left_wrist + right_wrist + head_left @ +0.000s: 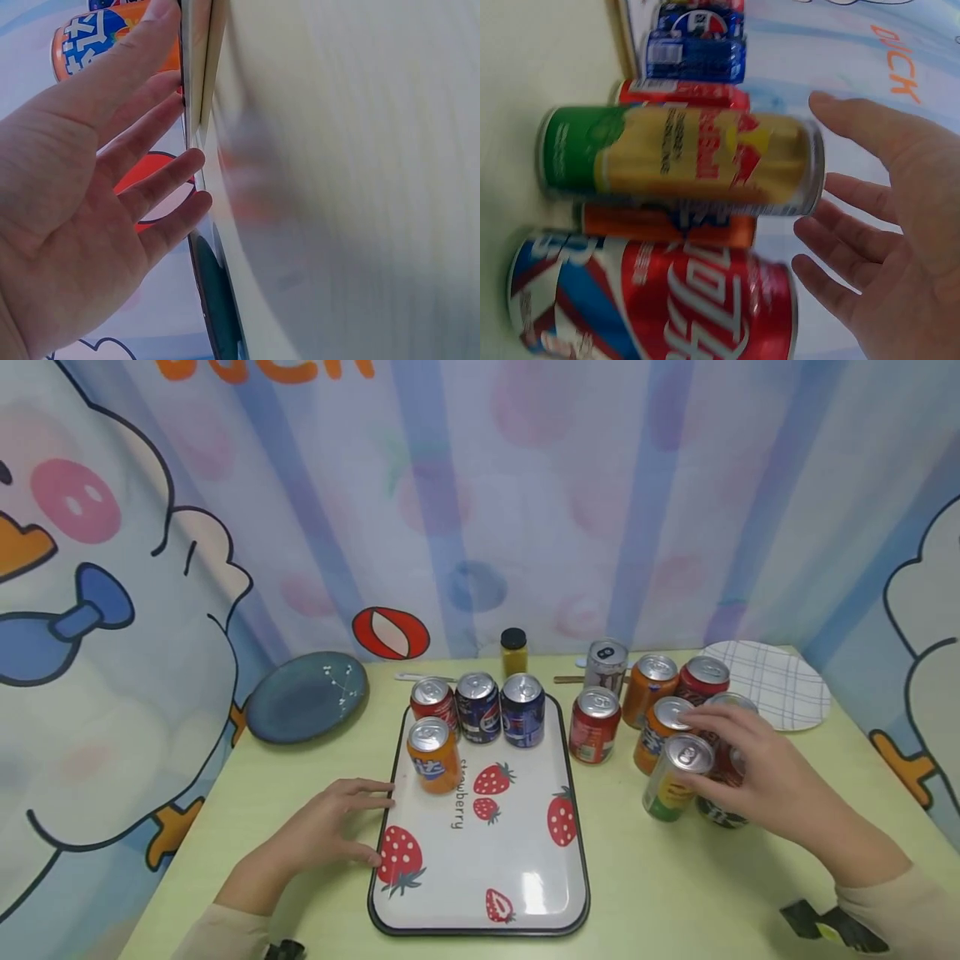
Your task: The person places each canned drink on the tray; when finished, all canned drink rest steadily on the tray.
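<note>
My left hand (330, 827) is at the left edge of a white tray (525, 868) with a strawberry print. Its fingers are spread, fingertips right at the rim. On the tray stand an orange soda can (433, 768), a red can (432, 693) and two blue Pepsi cans (478, 710). Over the cluster of cans on the right is my right hand (750, 768), thumb and fingers apart around the top of a gold and green Red Bull can (682, 157). A red Coca-Cola can (705, 300) stands close beside that one.
Several more cans stand right of the tray, among them a red can (595, 731) and an orange can (651, 689). A dark teal plate (300, 702) lies at the back left, a checked white plate (787, 685) at the back right. Behind the tray stands a black-capped bottle (514, 656).
</note>
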### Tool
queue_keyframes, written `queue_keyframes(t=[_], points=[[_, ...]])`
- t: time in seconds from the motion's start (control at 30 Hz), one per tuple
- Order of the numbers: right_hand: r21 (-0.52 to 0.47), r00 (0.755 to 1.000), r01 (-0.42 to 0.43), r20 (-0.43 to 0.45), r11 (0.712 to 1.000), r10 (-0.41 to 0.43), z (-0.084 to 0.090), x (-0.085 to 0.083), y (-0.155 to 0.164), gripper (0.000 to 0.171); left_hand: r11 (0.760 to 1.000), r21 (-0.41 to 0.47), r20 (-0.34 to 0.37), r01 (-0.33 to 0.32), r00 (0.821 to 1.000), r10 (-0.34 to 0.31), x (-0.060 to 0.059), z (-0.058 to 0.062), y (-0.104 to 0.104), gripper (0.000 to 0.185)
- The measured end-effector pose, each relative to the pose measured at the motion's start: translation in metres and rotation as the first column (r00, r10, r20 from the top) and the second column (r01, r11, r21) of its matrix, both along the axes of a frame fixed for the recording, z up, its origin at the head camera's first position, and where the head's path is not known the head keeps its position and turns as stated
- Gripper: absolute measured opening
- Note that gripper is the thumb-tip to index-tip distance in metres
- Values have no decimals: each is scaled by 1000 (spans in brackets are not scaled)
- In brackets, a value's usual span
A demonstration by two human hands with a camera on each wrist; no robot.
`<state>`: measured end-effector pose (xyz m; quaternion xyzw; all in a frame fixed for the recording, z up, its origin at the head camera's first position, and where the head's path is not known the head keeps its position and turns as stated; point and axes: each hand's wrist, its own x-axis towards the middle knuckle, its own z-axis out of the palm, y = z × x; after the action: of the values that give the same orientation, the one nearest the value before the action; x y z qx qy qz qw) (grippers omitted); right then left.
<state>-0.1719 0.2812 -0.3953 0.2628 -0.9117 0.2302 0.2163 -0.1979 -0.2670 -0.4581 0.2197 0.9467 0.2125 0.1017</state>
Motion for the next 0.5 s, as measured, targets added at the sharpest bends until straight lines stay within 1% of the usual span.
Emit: queue_keyframes(t=[0.17,0.27,0.37,0.5], points=[[66,1000,0,16,998,-1,-3,-4,13,65,1000,-7,11,-15,1000,15,-1,0,3,78],[71,999,2,42,997,-5,-5,-6,15,60,999,-18,12,-29,1000,29,-1,0,3,77],[41,996,15,82,999,-18,-7,-6,14,56,999,-20,10,-31,999,31,-1,0,3,77],[-27,992,35,126,999,-32,-9,-4,10,57,1000,-19,1,-20,1000,20,-2,-1,2,77]])
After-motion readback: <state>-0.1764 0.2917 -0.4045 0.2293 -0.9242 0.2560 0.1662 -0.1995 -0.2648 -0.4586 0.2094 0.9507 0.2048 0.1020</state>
